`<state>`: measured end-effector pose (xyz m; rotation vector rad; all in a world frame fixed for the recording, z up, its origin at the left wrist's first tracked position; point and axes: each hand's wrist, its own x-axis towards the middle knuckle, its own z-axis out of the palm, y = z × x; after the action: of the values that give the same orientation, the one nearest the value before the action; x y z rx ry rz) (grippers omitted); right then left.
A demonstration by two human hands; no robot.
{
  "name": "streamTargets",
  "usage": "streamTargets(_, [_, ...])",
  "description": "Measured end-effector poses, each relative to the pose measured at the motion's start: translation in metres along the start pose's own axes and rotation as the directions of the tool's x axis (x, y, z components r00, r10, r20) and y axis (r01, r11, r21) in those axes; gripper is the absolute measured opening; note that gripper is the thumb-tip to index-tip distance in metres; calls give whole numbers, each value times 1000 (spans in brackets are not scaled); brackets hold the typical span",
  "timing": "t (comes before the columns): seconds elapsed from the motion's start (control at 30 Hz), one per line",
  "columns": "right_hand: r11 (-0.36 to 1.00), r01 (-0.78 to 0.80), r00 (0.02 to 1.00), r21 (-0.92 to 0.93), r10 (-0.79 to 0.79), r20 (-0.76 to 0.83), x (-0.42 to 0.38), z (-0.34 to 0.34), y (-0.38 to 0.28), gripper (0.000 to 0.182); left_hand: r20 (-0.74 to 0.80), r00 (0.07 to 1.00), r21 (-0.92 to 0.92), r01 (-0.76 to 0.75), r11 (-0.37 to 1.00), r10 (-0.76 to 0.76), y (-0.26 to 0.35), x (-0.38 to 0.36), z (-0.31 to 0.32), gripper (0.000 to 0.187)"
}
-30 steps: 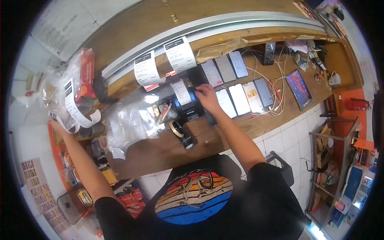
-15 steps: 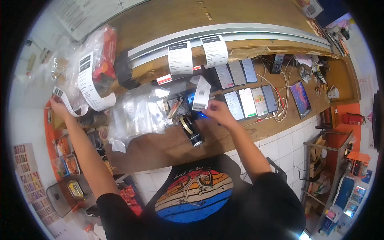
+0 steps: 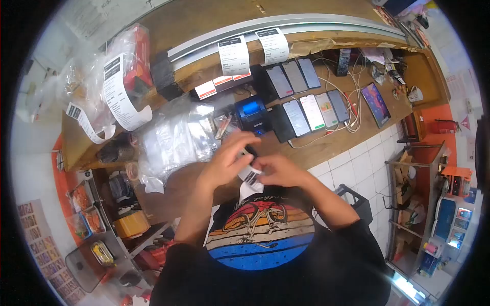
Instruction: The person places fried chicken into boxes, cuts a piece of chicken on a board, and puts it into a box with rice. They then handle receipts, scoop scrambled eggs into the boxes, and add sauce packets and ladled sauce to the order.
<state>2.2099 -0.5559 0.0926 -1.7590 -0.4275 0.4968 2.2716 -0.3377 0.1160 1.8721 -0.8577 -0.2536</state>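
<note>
My right hand point(image 3: 282, 172) pinches a printed paper label point(image 3: 250, 189) close to my shirt at the bench's front edge. Just left of it, my left hand point(image 3: 224, 162) has its fingers stretched out and apart, the thumb near the label's top. A dark tape dispenser point(image 3: 249, 150) lies mostly hidden behind the left fingers. Beyond the hands stands a small black receipt printer point(image 3: 251, 116) with a lit blue top. A stack of clear plastic bags point(image 3: 176, 135) lies to the left of my hands.
Several phones point(image 3: 312, 109) lie in two rows at the right, among white cables point(image 3: 352, 94). A tablet point(image 3: 375, 103) is farther right. Printed receipts point(image 3: 234, 55) hang from the shelf edge. At the left, long receipts point(image 3: 121, 92) hang on bagged parcels.
My left hand has left the hanging receipt at the far left and come to the middle. My right hand has brought the label from the printer toward my body.
</note>
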Motion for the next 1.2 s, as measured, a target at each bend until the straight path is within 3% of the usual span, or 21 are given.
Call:
streamTargets(0.03, [1000,-23,999,-17,23,-23,-7,-10,-7,23,188,973,-146,162,976,-133,-10,1,11,33])
streamTargets(0.23, [905,-68,975,-420,-30,-222,-34,-54,-9,25,316,892,-152,385,910,-324,0,11,19,21])
streamTargets(0.27, [879,-132,974,-458,29,-225,-36,-55,-25,15,278,922,-181,326,928,-270,-1,13,23,20])
streamTargets(0.47, [973,-67,901,-219,-35,-431,-23,-34,-21,19,48,988,-99,148,984,-144,7,20,45,17])
streamTargets(0.6, [997,-70,878,-43,41,-476,-18,-23,-3,20,16,983,-73,185,980,-185,16,23,48,11])
streamTargets(0.7, [993,-121,795,10,103,-597,-12,-23,37,19,-269,963,115,5,993,26,11,17,60,6])
streamTargets(0.73, [987,-160,717,-25,99,-691,-15,-32,49,19,-391,919,139,13,990,43,7,16,56,4])
streamTargets(0.77, [987,-158,701,40,141,-700,-19,-39,47,19,-465,885,69,66,995,-27,8,18,48,4])
streamTargets(0.83, [975,-150,677,165,223,-702,-26,-53,39,21,-419,902,22,122,992,-102,2,19,38,5])
streamTargets(0.87, [963,-73,753,261,225,-618,-28,-50,34,24,-354,927,-19,125,992,-123,2,22,41,6])
streamTargets(0.97, [976,150,881,-159,-205,-426,-17,-38,23,26,-155,964,-135,196,971,-217,5,32,52,12])
streamTargets(1.03, [997,72,876,30,-49,-480,-14,-35,34,25,-43,948,-202,302,932,-317,5,43,56,17])
streamTargets(1.07, [994,39,851,100,19,-525,-14,-42,38,25,20,945,-131,327,936,-327,21,51,44,22])
streamTargets(1.1, [985,12,826,171,87,-557,-16,-51,41,24,109,918,-329,395,858,-380,3,49,40,25])
streamTargets(1.13, [936,-57,789,348,256,-559,-26,-64,31,22,176,926,-151,361,920,-334,5,53,19,27])
streamTargets(1.17, [932,-22,755,362,252,-605,-37,-79,32,21,248,920,30,305,952,-302,15,59,-4,29])
streamTargets(1.2, [891,-14,721,454,323,-613,-48,-92,29,18,341,804,8,516,857,-487,38,69,-25,30])
